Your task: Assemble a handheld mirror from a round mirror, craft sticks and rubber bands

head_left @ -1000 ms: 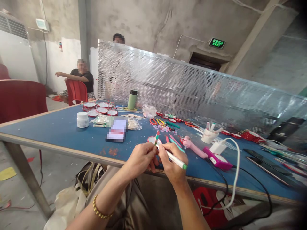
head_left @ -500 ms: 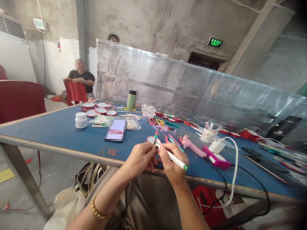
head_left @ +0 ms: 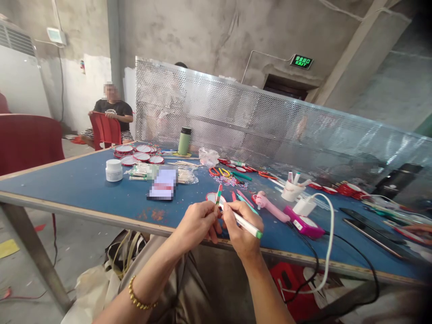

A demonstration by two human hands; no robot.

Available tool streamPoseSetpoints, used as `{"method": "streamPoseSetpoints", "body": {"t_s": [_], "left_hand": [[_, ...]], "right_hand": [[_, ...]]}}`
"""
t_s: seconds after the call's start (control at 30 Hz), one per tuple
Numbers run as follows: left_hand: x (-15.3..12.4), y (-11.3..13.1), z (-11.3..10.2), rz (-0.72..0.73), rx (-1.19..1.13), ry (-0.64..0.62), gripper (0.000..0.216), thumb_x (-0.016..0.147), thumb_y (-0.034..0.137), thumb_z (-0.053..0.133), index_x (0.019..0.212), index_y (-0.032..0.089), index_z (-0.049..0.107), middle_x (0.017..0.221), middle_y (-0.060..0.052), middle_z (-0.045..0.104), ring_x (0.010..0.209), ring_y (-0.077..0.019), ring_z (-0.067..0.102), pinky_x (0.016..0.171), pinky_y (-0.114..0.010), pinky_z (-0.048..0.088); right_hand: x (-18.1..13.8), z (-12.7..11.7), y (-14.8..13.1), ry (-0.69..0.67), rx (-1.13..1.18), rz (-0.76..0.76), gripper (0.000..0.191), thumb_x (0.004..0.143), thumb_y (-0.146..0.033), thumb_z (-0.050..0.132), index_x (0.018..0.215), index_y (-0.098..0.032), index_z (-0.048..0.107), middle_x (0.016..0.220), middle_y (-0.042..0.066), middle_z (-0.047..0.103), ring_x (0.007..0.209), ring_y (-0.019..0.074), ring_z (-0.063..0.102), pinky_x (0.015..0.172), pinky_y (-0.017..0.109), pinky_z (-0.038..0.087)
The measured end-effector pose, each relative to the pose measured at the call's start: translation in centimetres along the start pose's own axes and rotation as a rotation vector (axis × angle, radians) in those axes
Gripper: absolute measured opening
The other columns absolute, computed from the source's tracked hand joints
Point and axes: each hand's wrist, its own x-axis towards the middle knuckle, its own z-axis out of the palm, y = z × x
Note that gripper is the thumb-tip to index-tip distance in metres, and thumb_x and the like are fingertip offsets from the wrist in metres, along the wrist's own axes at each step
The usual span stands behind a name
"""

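My left hand [head_left: 197, 222] is closed, pinching a thin flat stick [head_left: 219, 192] upright; red and green bands colour its upper part. My right hand [head_left: 245, 240] grips a white marker [head_left: 247, 224] with a green end pointing back to the right. The marker's tip is at the stick, close to my left fingertips, though my fingers hide whether it touches. Just behind the stick, a white disc with a red rim [head_left: 210, 197] lies on the blue table [head_left: 91, 193]. Pink and teal pens [head_left: 248, 202] rest to the right of my hands.
A pink hand-held device [head_left: 273, 208], a magenta box [head_left: 305, 223] and looping cables stand right. Further back are a paper cup [head_left: 292, 191] with markers, a phone [head_left: 162, 183], a white jar [head_left: 114, 171] and a green bottle [head_left: 184, 141]. A perforated metal screen [head_left: 236, 108] borders the far side.
My hands, stick and marker have barely moved. The person behind the screen has shifted right and lower. Part of another person's hand now shows at the right edge.
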Motion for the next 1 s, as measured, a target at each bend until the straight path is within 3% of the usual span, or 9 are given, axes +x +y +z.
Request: {"method": "streamPoseSetpoints", "body": {"t_s": [1.0], "left_hand": [[0.09, -0.21, -0.14, 0.027, 0.02, -0.016, 0.014, 0.084, 0.022, 0.043, 0.071, 0.018, 0.044, 0.061, 0.001, 0.062, 0.043, -0.0105, 0.062, 0.039, -0.015, 0.036]], "right_hand": [[0.01, 0.11, 0.24, -0.027, 0.005, -0.01, 0.016, 0.09, -0.022, 0.058, 0.075, -0.018, 0.063, 0.057, -0.003, 0.058, 0.048, 0.0099, 0.053, 0.052, 0.023, 0.043]]}}
